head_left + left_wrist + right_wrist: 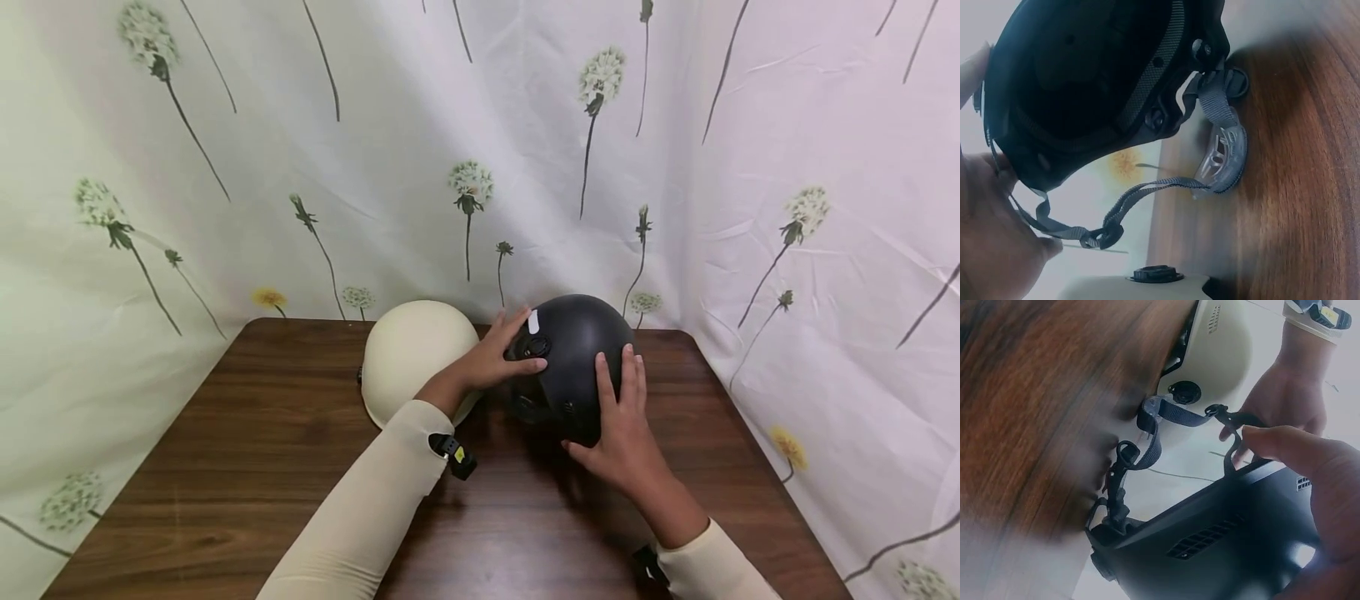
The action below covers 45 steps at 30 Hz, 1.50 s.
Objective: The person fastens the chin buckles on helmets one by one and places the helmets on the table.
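Both hands hold a matte black helmet (585, 367) between them at the back right of the table, tipped so its hollow inside faces the left wrist camera. My left hand (491, 358) grips its left side, thumb and fingers spread around a round black knob (537, 345) and a white sticker (533, 322). My right hand (626, 437) grips the right side, fingers over the shell and thumb at the lower rim. A grey chin strap (1132, 197) with a clear chin piece (1225, 159) hangs from the helmet, down close to the wood.
A cream helmet (420, 354) sits dome up just left of the black one, partly behind my left forearm. Under both is a dark wooden table (300, 467). A white curtain (390, 167) with dandelion prints hangs right behind the table and along its sides.
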Available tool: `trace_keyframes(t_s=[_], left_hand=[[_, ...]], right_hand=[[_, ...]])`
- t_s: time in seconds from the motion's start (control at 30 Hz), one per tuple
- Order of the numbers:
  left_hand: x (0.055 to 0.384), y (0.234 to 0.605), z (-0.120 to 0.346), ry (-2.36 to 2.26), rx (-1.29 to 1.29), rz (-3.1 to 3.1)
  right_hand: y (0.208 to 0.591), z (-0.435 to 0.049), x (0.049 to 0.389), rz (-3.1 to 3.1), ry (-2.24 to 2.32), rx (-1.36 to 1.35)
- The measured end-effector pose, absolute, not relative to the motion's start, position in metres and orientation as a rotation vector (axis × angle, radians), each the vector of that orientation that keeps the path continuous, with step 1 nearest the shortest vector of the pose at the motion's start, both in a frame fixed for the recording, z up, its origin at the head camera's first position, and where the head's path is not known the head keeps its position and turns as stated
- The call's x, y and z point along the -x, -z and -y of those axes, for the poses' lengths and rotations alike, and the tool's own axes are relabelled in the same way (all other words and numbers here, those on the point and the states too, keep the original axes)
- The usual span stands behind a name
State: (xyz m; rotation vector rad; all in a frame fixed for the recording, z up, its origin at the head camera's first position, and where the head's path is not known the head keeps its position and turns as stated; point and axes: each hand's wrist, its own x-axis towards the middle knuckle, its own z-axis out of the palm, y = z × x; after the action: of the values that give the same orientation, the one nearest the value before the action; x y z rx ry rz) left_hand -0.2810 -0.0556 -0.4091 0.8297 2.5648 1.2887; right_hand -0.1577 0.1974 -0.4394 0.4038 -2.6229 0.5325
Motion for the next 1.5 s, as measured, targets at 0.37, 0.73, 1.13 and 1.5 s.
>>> trace_keyframes(t_s=[0.37, 0.73, 1.13, 1.5], left_hand=[[0.284, 0.407, 0.055, -1.201, -0.917, -2.570], [0.282, 0.413, 0.037, -1.137, -0.843, -2.603], [0.285, 0.429, 0.008, -1.287, -0.823, -2.522], [0.281, 0.448, 0.014, -1.361, -0.780, -2.479]], right_hand=[[0.447, -0.200, 0.163, 2.625, -0.585, -0.417], [0.447, -0.206, 0.168, 2.664, -0.525, -0.422], [0.446, -0.227, 0.171, 2.710, -0.504, -0.398], [0.452, -0.226, 0.175, 2.774, -0.412, -0.405]])
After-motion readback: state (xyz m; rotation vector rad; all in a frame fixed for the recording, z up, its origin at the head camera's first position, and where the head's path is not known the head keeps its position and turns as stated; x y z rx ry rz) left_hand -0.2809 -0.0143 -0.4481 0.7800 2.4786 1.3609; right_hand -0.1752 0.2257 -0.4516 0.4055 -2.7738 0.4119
